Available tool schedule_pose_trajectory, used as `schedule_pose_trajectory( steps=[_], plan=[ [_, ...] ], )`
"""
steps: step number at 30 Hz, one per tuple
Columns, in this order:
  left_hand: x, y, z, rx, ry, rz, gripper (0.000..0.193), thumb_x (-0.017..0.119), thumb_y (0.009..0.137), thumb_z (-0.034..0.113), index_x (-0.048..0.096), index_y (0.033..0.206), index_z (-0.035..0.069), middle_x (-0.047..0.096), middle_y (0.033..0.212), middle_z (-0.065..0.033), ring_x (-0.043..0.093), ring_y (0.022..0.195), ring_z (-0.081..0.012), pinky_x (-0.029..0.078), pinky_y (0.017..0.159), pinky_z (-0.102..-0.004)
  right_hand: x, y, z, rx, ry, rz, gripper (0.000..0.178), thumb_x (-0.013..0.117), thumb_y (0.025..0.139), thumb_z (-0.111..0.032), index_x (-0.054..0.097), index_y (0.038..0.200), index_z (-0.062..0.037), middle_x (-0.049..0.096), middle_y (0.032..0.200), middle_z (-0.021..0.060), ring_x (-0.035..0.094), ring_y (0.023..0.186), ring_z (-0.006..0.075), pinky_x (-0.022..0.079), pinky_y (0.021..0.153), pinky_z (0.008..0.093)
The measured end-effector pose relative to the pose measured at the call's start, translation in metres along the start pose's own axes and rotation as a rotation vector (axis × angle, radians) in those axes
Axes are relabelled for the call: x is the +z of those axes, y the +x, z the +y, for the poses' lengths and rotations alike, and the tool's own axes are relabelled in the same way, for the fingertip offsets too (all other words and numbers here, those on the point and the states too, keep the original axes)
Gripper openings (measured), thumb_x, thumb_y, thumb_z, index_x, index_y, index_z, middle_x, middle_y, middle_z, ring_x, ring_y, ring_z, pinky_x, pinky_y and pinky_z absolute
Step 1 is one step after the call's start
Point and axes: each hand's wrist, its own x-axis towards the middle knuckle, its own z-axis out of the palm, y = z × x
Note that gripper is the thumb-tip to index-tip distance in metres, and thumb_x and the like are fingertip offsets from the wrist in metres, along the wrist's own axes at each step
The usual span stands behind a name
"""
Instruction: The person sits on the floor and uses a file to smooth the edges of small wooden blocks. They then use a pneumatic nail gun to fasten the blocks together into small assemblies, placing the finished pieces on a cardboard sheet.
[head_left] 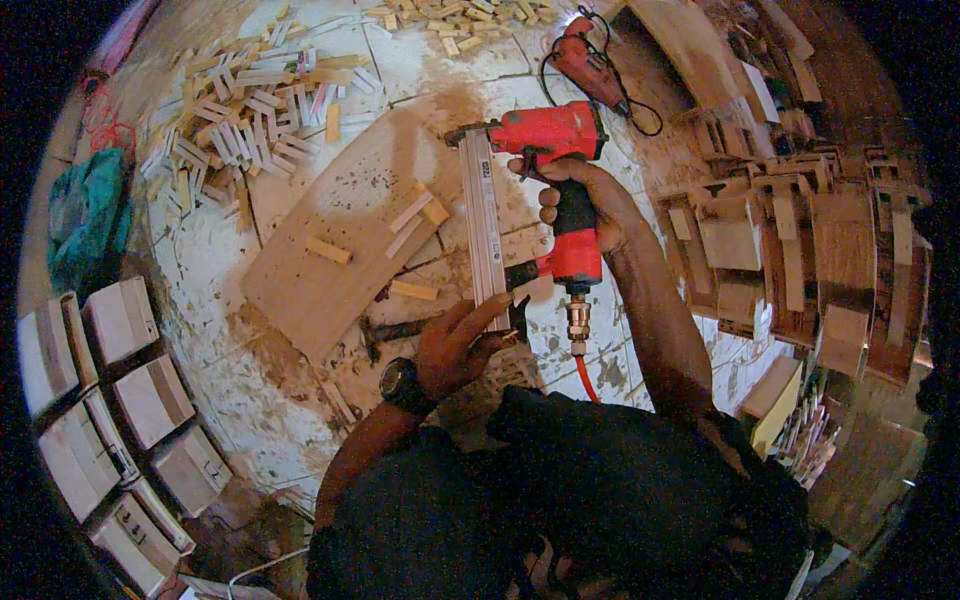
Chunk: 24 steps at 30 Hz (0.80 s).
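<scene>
My right hand (590,205) is wrapped round the black grip of a red pneumatic nail gun (545,130), which lies on its side above the floor. A copper-coloured air fitting and an orange hose run from the handle's end. My left hand (465,345), with a watch on its wrist, is closed at the rear end of the long silver magazine (483,220). Some thin bit shows by its fingertips, too small to name. Beside the magazine lies a curved wooden board (330,240) with small wooden blocks (328,250) on it. A hammer (395,330) is partly hidden beyond my left hand.
A heap of small wood blocks (250,120) lies at the far left, more blocks (465,20) at the far middle. A red corded power tool (590,65) rests at the far right. Stacked wooden pieces (790,240) stand right, boxy pieces (150,400) left, near a green cloth (90,220).
</scene>
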Motion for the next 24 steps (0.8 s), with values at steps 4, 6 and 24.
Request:
schedule_pose_trajectory(
  steps=[4, 6, 24],
  plan=[
    [-0.007, -0.001, 0.007, -0.098, 0.114, -0.147, 0.060, 0.072, 0.070, 0.009, 0.049, 0.125, 0.010, 0.059, 0.075, -0.0128, 0.058, 0.061, -0.0293, 0.048, 0.053, -0.0369, 0.002, 0.000, 0.003, 0.027, -0.067, 0.094, 0.035, 0.059, 0.082, -0.008, 0.051, 0.114, 0.0018, 0.062, 0.105, 0.0086, 0.054, 0.055, 0.0078, 0.052, 0.049, 0.0237],
    [-0.006, -0.002, 0.009, -0.061, 0.028, -0.078, 0.060, 0.072, 0.069, 0.009, 0.050, 0.124, 0.012, 0.059, 0.073, -0.0119, 0.059, 0.061, -0.0291, 0.047, 0.052, -0.0366, 0.002, 0.000, 0.005, 0.064, -0.062, 0.113, 0.034, 0.059, 0.081, -0.008, 0.052, 0.113, 0.0017, 0.062, 0.102, 0.0080, 0.054, 0.055, 0.0075, 0.052, 0.048, 0.0232],
    [0.000, 0.004, 0.010, -0.208, -0.130, 0.003, 0.059, 0.067, 0.077, 0.011, 0.042, 0.130, 0.009, 0.060, 0.105, -0.0201, 0.061, 0.088, -0.0368, 0.050, 0.073, -0.0406, -0.001, -0.005, 0.002, -0.020, 0.058, 0.010, 0.042, 0.060, 0.082, -0.010, 0.045, 0.120, 0.0014, 0.060, 0.112, 0.0121, 0.055, 0.057, 0.0086, 0.052, 0.050, 0.0244]
  ],
)
